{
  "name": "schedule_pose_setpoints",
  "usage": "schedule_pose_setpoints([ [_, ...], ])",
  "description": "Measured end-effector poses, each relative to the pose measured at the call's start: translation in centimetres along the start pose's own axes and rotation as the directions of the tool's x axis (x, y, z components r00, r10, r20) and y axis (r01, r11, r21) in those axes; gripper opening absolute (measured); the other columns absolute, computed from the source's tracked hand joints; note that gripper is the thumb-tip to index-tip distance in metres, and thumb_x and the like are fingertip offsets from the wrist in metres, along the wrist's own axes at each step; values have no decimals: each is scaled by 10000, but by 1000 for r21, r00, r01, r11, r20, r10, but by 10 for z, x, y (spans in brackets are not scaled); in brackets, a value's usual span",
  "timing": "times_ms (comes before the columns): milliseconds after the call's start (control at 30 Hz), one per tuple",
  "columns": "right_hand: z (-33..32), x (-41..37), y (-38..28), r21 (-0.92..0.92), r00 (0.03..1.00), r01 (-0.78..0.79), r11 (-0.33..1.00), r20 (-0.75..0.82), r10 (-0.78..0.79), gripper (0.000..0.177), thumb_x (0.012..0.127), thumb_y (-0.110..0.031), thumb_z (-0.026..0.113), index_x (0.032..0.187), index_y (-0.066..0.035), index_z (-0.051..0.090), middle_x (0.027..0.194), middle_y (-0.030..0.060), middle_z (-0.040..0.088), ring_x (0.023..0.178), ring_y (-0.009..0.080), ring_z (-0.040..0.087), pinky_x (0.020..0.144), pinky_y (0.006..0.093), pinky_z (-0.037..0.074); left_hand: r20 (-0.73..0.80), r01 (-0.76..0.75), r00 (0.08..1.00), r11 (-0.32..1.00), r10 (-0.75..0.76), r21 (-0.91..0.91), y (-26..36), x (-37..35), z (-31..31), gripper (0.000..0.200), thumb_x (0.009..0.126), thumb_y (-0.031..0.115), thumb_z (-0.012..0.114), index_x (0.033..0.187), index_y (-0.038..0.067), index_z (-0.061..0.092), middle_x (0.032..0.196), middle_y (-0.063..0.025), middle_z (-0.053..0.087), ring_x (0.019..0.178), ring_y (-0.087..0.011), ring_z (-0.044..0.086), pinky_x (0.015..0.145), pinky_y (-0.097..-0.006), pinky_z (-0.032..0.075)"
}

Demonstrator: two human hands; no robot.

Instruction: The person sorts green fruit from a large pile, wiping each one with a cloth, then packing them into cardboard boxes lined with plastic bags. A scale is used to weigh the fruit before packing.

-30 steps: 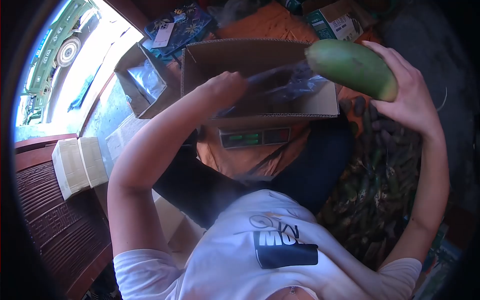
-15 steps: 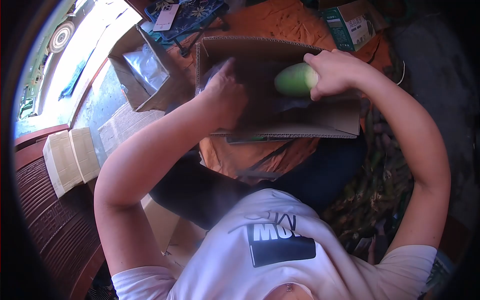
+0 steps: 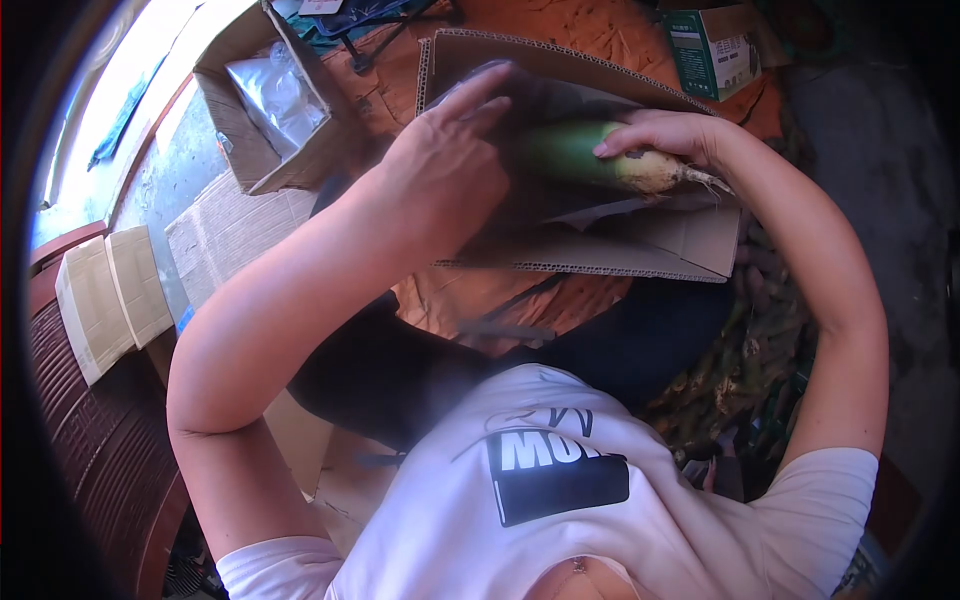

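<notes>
My right hand [image 3: 670, 135] is wrapped over a green radish [image 3: 575, 155], near its pale end with the thin, stringy root. The radish lies level above the open cardboard box [image 3: 690, 240], and its other end fades into a dark, hazy area. My left hand [image 3: 455, 160] is over the left part of the box, its index finger stretched along the edge of a thin, see-through plastic bag [image 3: 490, 75]. The bag's film seems to pass around the far end of the radish. Motion blur and shadow hide the left fingertips and the inside of the box.
At the left stands another open carton [image 3: 250, 165] with clear plastic [image 3: 280, 95] in it. Orange sheeting [image 3: 500, 300] covers the floor. A green and white box [image 3: 715, 55] is at the back right. Many radishes [image 3: 725, 375] seem piled in shadow beside my right leg.
The radish has moved left, toward my left hand, and its rooted end now shows. My left hand has risen and come nearer to it. The view has shifted slightly.
</notes>
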State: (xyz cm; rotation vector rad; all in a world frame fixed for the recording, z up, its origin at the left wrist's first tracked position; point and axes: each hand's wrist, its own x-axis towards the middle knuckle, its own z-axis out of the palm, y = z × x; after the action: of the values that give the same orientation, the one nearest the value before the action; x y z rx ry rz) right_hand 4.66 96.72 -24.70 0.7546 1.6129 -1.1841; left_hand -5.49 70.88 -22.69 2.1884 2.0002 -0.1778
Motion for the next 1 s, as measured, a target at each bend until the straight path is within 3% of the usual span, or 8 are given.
schedule_pose_setpoints([
  [100, 1, 29, -2, -295, 999, 42, 955, -15, -49, 653, 697, -467, 717, 1195, -73, 564, 1091, 83, 568, 1039, 179, 515, 912, 299, 400, 8, -18, 1000, 999, 18, -51, -5, 1, 5, 389, 674, 455, 683, 701, 69, 723, 822, -108, 683, 1273, -273, 424, 1167, -493, 17],
  [333, 27, 92, -17, -307, 991, 100, 946, 118, -67, 689, 718, -487, 699, 1266, -104, 530, 1181, 88, 558, 1098, 185, 490, 932, 306, 385, 88, -38, 995, 981, 56, -193, -19, 2, 2, 563, 712, 581, 625, 681, 26, 710, 736, -127, 671, 1242, -300, 457, 1153, -518, 15],
  [367, 29, 98, -19, -300, 987, 101, 949, 150, -57, 713, 726, -510, 692, 1296, -125, 505, 1235, 79, 542, 1166, 188, 460, 963, 315, 370, 78, -49, 995, 973, 68, -225, -19, 1, 1, 568, 714, 582, 622, 676, 22, 708, 727, -129, 670, 1232, -301, 468, 1153, -519, 16],
  [467, 38, 115, -15, -193, 992, 100, 976, 91, -84, 643, 754, -488, 686, 1251, -108, 537, 1236, 70, 554, 1164, 171, 488, 959, 317, 395, 71, -75, 993, 962, 97, -264, -24, -1, -2, 574, 721, 582, 615, 665, 17, 705, 718, -135, 668, 1207, -300, 493, 1154, -519, 24],
  [567, 32, 128, -2, 310, 977, 39, 950, 187, -101, 561, 789, -446, 675, 1205, -89, 554, 1170, 66, 600, 1075, 148, 565, 908, 314, 459, 70, -88, 991, 963, 110, -255, -24, -2, 0, 570, 724, 577, 613, 660, 19, 706, 711, -141, 666, 1195, -298, 505, 1154, -519, 30],
  [667, 28, 118, 3, 480, 972, 75, 874, 161, -172, 471, 805, -406, 673, 1132, -78, 587, 1029, 62, 659, 883, 142, 646, 784, 317, 537, 94, -72, 991, 971, 96, -226, -23, -3, -2, 572, 718, 581, 616, 665, 19, 707, 714, -147, 665, 1191, -297, 508, 1156, -515, 34],
  [867, 16, 113, 16, 571, 972, -81, 817, 228, -63, 444, 824, -449, 623, 1036, -59, 626, 848, 84, 676, 712, 219, 671, 626, 376, 577, 69, -68, 994, 974, 85, -217, -27, -5, -2, 597, 692, 610, 623, 689, 20, 711, 736, -145, 669, 1189, -291, 510, 1163, -491, 42],
  [1000, 6, 101, 16, 535, 927, -91, 840, 353, -124, 445, 820, -430, 629, 1057, -53, 614, 862, 97, 674, 703, 235, 669, 607, 380, 573, 97, -53, 992, 966, 79, -251, -30, -7, -7, 614, 687, 624, 624, 706, 16, 713, 753, -140, 672, 1195, -286, 505, 1164, -484, 43],
])
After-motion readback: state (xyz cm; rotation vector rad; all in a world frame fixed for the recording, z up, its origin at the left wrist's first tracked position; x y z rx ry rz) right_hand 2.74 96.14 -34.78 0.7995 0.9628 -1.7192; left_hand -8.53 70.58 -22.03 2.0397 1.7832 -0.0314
